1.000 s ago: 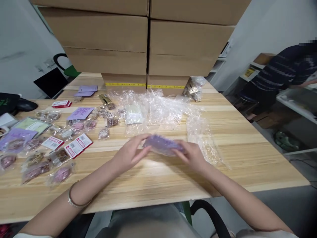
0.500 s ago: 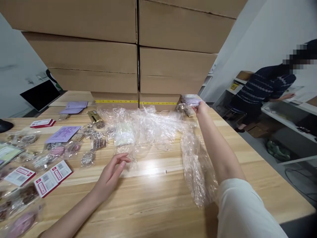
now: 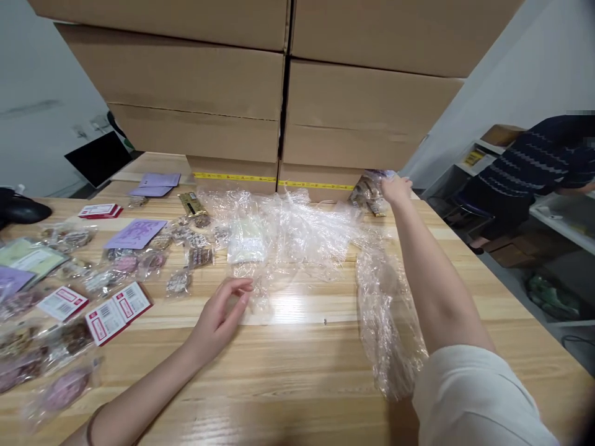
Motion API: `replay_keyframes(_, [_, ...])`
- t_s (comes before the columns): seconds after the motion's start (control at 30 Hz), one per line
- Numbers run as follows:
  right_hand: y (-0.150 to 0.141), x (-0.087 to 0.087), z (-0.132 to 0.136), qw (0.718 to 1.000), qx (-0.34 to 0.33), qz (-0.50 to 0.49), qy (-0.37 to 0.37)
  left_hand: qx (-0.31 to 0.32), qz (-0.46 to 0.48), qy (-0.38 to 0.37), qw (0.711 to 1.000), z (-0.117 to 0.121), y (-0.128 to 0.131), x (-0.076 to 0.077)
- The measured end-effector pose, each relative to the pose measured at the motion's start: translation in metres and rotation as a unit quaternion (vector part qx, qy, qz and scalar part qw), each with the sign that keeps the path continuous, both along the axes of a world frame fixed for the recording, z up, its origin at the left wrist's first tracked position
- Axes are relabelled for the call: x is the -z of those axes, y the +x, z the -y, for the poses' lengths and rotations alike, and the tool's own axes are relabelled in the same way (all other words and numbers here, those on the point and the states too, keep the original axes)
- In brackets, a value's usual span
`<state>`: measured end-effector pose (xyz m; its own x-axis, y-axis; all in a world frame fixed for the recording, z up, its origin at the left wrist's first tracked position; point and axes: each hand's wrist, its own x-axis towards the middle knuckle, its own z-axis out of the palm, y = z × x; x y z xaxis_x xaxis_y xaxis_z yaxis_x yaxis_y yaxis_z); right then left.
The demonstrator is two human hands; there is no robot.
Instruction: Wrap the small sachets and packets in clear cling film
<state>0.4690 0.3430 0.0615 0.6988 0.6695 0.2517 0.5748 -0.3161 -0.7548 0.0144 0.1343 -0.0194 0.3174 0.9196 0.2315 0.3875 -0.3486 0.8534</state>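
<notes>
Far forward on the right, my right hand [image 3: 396,189] is closed at the edge of a purple packet [image 3: 385,175]; some of its fingers are hidden. Just left of it, small wrapped packets [image 3: 368,192] lean against the bottom box. My left hand [image 3: 227,310] hovers low over the table, fingers loosely curved and thumb apart, with nothing in it. Beside its fingertips lies crumpled clear plastic wrap [image 3: 307,232], which partly covers a pale green packet [image 3: 246,238]. Another length of clear wrap [image 3: 385,322] lies under my right forearm.
Stacked cardboard boxes [image 3: 223,80] stand at the back of the wooden table [image 3: 279,371]. On the left lie several bagged pieces [image 3: 67,390], barcode cards [image 3: 118,313] and purple packets [image 3: 136,234]. Behind them are a black screen [image 3: 98,158] and a seated person [image 3: 530,167] off to the right.
My right hand has carried the purple packet farther back, behind the small wrapped packets. My left hand stays near the plastic wrap. The view has turned slightly, shifting the scene right.
</notes>
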Motion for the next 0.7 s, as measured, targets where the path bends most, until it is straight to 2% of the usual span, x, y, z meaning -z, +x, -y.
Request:
replay_keyframes(0.07, [-0.011, -0.004, 0.026, 0.998, -0.001, 0.065, -0.027, -0.012, -0.039, 0.056, 0.998, -0.001, 0.001, -0.001])
replay_keyframes(0.1, [-0.02, -0.005, 0.041, 0.993, -0.034, 0.107, -0.043, -0.018, -0.055, 0.082, 0.995, -0.001, 0.001, -0.002])
replay_keyframes(0.13, [-0.032, -0.006, 0.057, 0.984, -0.079, 0.147, -0.059, -0.022, -0.067, 0.105, 0.992, -0.001, 0.002, -0.003])
replay_keyframes(0.2, [-0.064, -0.003, 0.089, 0.934, -0.239, 0.246, -0.099, -0.022, -0.081, 0.14, 0.987, 0.0, 0.003, -0.005])
replay_keyframes(0.23, [-0.083, 0.001, 0.104, 0.917, -0.289, 0.258, -0.096, -0.018, -0.084, 0.15, 0.985, 0.001, 0.004, -0.006])
replay_keyframes(0.27, [-0.103, 0.007, 0.118, 0.885, -0.364, 0.276, -0.084, -0.015, -0.086, 0.157, 0.984, 0.002, 0.005, -0.006])
replay_keyframes(0.3, [-0.121, 0.015, 0.129, 0.82, -0.473, 0.32, -0.043, -0.011, -0.085, 0.159, 0.984, 0.004, 0.006, -0.007])
replay_keyframes(0.33, [-0.139, 0.024, 0.139, 0.755, -0.551, 0.357, 0.0, -0.008, -0.082, 0.156, 0.984, 0.006, 0.007, -0.008])
replay_keyframes(0.37, [-0.154, 0.034, 0.146, 0.712, -0.591, 0.377, 0.035, -0.009, -0.077, 0.147, 0.986, 0.008, 0.008, -0.009])
replay_keyframes(0.4, [-0.166, 0.044, 0.152, 0.688, -0.615, 0.381, 0.054, -0.017, -0.071, 0.131, 0.989, 0.01, 0.009, -0.01])
replay_keyframes(0.43, [-0.176, 0.054, 0.158, 0.681, -0.629, 0.37, 0.065, -0.029, -0.07, 0.106, 0.991, 0.012, 0.009, -0.01])
replay_keyframes(0.53, [-0.193, 0.076, 0.177, 0.716, -0.626, 0.302, 0.069, -0.064, -0.096, -0.014, 0.993, 0.013, 0.008, -0.013])
replay_keyframes(0.63, [-0.204, 0.084, 0.213, 0.752, -0.606, 0.248, 0.078, -0.074, -0.107, -0.121, 0.984, 0.009, 0.003, -0.014])
replay_keyframes(0.7, [-0.211, 0.084, 0.243, 0.77, -0.599, 0.205, 0.083, -0.066, -0.076, -0.202, 0.974, 0.007, 0.002, -0.013])
